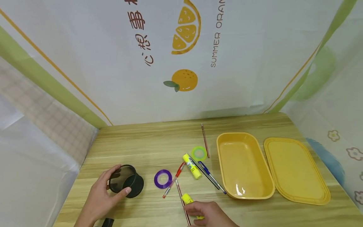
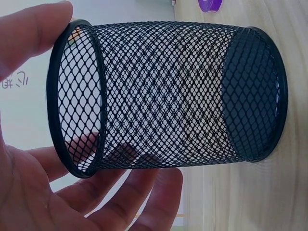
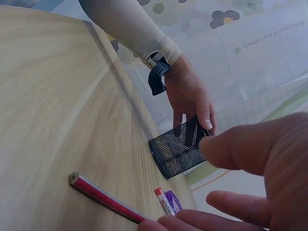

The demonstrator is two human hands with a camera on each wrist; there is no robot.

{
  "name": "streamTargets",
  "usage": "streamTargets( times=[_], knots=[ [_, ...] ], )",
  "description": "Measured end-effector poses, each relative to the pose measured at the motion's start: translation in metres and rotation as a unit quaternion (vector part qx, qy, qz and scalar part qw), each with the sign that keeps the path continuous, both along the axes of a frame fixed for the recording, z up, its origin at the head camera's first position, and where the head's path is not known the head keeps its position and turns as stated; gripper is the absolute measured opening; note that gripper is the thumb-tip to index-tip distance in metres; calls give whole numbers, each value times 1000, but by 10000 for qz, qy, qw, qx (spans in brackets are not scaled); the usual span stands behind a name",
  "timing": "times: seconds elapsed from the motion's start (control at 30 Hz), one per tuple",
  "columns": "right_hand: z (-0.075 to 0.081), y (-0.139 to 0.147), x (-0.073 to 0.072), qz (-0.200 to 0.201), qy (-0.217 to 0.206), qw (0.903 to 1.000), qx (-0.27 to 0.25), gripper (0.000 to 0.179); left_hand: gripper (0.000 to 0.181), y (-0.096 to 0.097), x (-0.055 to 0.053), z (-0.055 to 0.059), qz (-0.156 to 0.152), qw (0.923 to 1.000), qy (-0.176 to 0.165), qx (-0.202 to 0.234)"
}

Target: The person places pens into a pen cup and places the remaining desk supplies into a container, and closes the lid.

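Observation:
A black mesh pen holder (image 1: pixel 136 188) stands upright on the table at the left. My left hand (image 1: pixel 99 198) grips it near the top; in the left wrist view the thumb lies at the holder's rim and fingers reach round the mesh (image 2: pixel 159 96). At the front, my right hand (image 1: pixel 210 214) hovers over a yellow glue stick (image 1: pixel 186 198), partly covering it. Beside those fingers lies a red-striped pencil (image 1: pixel 180 193). From the right wrist, thumb and fingers look spread apart, with the pencil (image 3: pixel 106 199) running behind the fingertips.
Mid-table lie a purple tape roll (image 1: pixel 157 180), a red pen (image 1: pixel 179 170), another glue stick (image 1: pixel 193 167), a blue pen (image 1: pixel 208 172), a black pen (image 1: pixel 205 175), a green tape roll (image 1: pixel 193 153) and a farther pencil (image 1: pixel 204 138). A yellow box (image 1: pixel 239 167) and its lid (image 1: pixel 296 170) occupy the right.

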State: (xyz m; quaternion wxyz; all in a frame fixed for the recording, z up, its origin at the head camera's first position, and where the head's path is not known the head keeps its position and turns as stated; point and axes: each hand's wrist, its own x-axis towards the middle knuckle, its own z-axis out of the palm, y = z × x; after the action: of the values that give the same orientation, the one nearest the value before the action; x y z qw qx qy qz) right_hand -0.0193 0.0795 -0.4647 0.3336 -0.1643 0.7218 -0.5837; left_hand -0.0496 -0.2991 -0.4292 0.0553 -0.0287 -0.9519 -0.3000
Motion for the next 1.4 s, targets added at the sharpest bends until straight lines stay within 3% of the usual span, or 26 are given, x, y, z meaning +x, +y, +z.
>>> streamTargets(
  times=[0.4,0.57,0.7,1.03,1.13,1.27,1.4],
  knots=[
    [-9,-19,4,-422,435,9972,448,47,85,0,0,0,-65,10000,-38,-33],
    [-10,-30,4,-442,843,9902,1021,46,84,0,0,-1,-76,9999,8,-98],
    [-10,-37,3,-363,1260,9805,1463,48,85,0,1,-1,-70,9999,-33,-119],
    [-10,-52,-7,-498,1538,9601,2280,52,85,0,0,-5,-26,9999,-93,-131],
    [-12,-54,-6,-477,1942,9486,2452,54,85,0,-1,-5,-39,9999,-70,-116],
    [-14,-56,-5,-455,2585,9260,2715,55,85,-1,0,-5,-58,10000,-41,-61],
    [-15,-58,-4,-517,2881,9146,2789,55,85,-1,1,-4,-79,10000,-24,-3]
  ],
)
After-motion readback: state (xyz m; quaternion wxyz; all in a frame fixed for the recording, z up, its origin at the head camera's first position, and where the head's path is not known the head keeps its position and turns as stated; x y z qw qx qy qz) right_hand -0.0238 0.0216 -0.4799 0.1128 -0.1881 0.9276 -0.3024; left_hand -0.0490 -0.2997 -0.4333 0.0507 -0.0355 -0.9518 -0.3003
